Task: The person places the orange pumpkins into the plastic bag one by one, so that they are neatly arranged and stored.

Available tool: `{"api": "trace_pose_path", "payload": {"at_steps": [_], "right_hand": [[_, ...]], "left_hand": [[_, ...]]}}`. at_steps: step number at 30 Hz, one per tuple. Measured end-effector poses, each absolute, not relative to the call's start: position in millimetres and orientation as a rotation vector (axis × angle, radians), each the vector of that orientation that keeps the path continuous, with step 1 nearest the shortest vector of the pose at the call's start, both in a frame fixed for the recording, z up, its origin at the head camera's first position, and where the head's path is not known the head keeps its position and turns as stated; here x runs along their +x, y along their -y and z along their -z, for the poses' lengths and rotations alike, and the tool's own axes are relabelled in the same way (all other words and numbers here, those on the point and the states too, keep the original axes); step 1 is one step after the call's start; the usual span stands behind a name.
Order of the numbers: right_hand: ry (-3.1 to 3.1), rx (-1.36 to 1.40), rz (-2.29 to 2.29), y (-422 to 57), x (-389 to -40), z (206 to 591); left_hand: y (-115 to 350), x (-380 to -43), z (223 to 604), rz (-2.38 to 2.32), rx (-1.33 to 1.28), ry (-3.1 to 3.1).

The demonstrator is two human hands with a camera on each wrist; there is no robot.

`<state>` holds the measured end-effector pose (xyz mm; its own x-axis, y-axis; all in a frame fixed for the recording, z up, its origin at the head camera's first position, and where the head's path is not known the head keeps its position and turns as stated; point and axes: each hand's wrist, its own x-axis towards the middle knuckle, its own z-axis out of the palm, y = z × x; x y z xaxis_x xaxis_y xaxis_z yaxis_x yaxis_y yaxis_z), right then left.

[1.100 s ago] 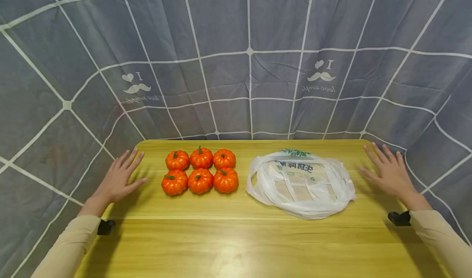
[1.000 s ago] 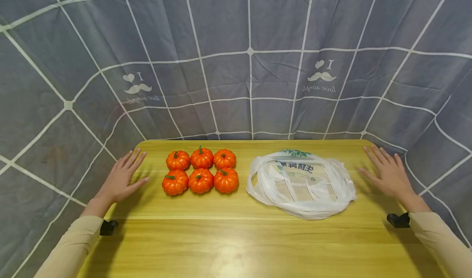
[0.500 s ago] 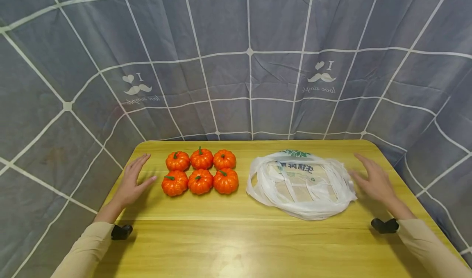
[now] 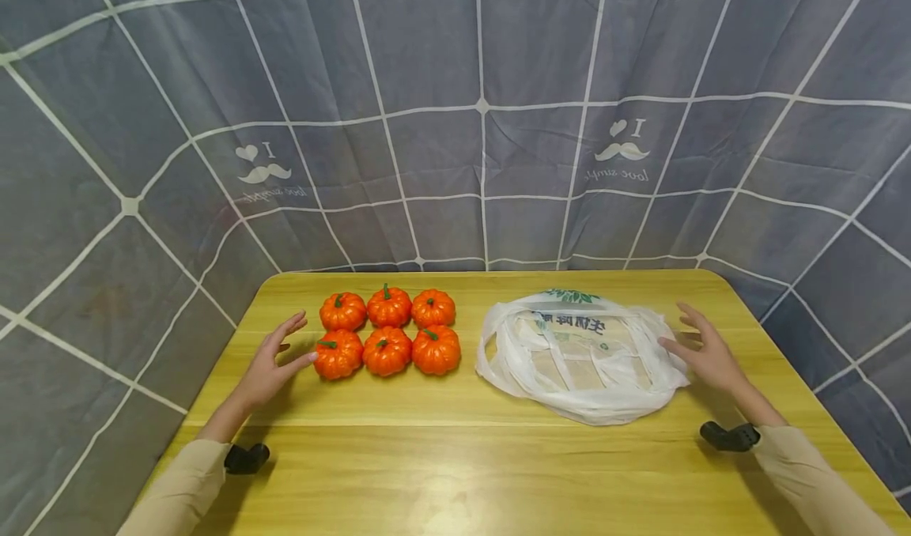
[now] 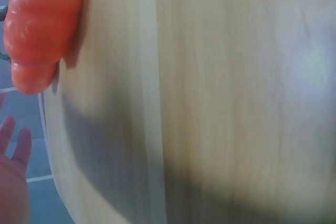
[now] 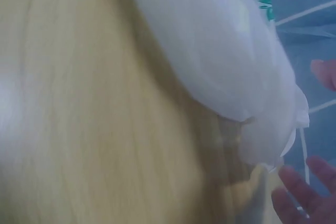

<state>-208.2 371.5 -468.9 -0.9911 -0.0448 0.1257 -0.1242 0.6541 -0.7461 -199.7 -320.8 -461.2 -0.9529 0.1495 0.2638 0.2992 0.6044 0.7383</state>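
Orange toy pumpkins [image 4: 387, 350] with green stems sit in two rows of three on the left half of the table. My left hand [image 4: 272, 366] is beside the front-left pumpkin [image 4: 338, 356], fingers loosely bent, thumb tip right at its edge. That view from the left wrist shows the fingers [image 5: 22, 148] apart from the orange side [image 5: 42, 19]. On the right lies a crumpled white plastic bag [image 4: 605, 405] with green print and a flat beige thing showing through it. My right hand [image 4: 712, 358] is at the bag's right end, thumb overlapping it, fingers spread and holding nothing.
A yellow wooden table [image 4: 455, 473] spreads in front, its rounded far edge against a grey curtain [image 4: 441, 156] with white lines. The curtain also runs along both sides. A black wrist device [image 4: 246, 458] sits on the left wrist, another [image 4: 730, 436] on the right.
Both hands have moved inward from the table's sides, the left toward the pumpkins and the right toward the bag. Their fingers have bent a little. Pumpkins and bag stay put.
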Motion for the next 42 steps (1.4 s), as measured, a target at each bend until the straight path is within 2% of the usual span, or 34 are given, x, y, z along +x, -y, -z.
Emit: {"api": "trace_pose_path", "payload": {"at_steps": [7,23,42], "right_hand": [[2.738,0.210,-1.379,-372,-210,478],[2.694,0.237,-1.319,-367,-212,497],[2.782,0.223,-1.234,-361,-216,504]], "left_hand": [[314,-199,463,1.420,-0.343,2.663],[301,-202,473,1.643,-0.352,2.673],[296,-204,483,1.419,-0.263,2.812]]}}
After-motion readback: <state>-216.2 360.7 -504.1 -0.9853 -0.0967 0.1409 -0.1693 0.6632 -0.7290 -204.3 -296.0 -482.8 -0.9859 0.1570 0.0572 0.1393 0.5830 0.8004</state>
